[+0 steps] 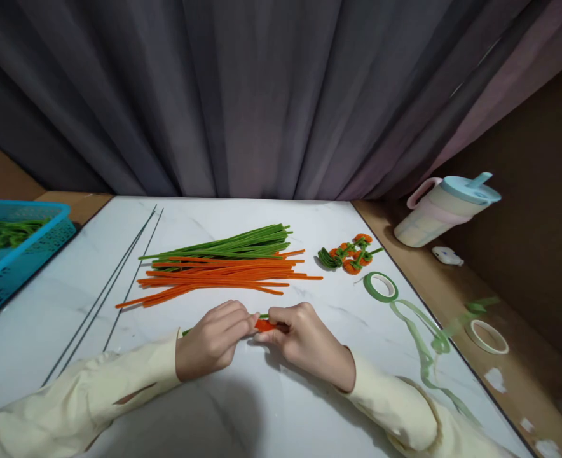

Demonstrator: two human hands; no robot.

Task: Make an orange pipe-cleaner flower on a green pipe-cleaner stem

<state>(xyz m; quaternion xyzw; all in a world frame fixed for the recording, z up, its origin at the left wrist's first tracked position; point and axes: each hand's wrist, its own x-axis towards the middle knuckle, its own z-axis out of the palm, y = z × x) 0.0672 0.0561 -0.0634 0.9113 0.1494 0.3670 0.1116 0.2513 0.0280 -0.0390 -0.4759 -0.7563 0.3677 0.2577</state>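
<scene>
While green stems (pixel 243 243) and orange stems (pixel 224 274) lie loose and unworked, your left hand (pixel 217 335) and right hand (pixel 306 338) pinch a seemingly unfinished orange piece (pixel 264 326) nearer you; shaped orange pieces (pixel 351 266) farther right look done.

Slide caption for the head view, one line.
Left hand and right hand pinch an orange piece near green sticks and orange sticks.

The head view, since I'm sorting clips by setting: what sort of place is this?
Probably a craft workspace, perhaps at home: loose green stems and orange stems lie on a table, near a roll of green tape.
</scene>
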